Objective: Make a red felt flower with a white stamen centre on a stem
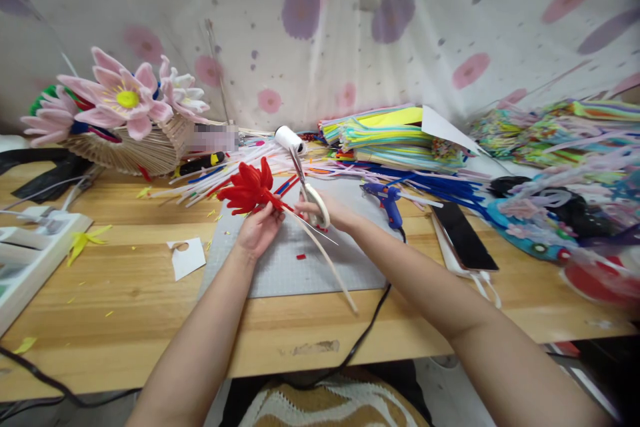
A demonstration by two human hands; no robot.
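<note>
A red flower made of fuzzy pipe cleaners [249,187] is pinched at its base in my left hand [261,228], its petals pointing up and left. From its base a pale stem [327,260] runs down to the right over the mat, with a thin white strand beside it. My right hand [334,212] is closed on a pair of scissors [319,205] with cream handles, the metal blades pointing up and away. Its fingertips are close to the flower's red lower end; whether they touch it I cannot tell. A small red scrap [301,257] lies below on the grey cutting mat [280,280].
A blue glue gun [387,200] lies right of the mat, its black cord trailing frontward. Beyond it is a phone [465,237]. Pipe cleaner bundles [385,133] and a white spool [289,139] line the back. Pink flowers [125,97] stand back left, a power strip [30,253] nearer.
</note>
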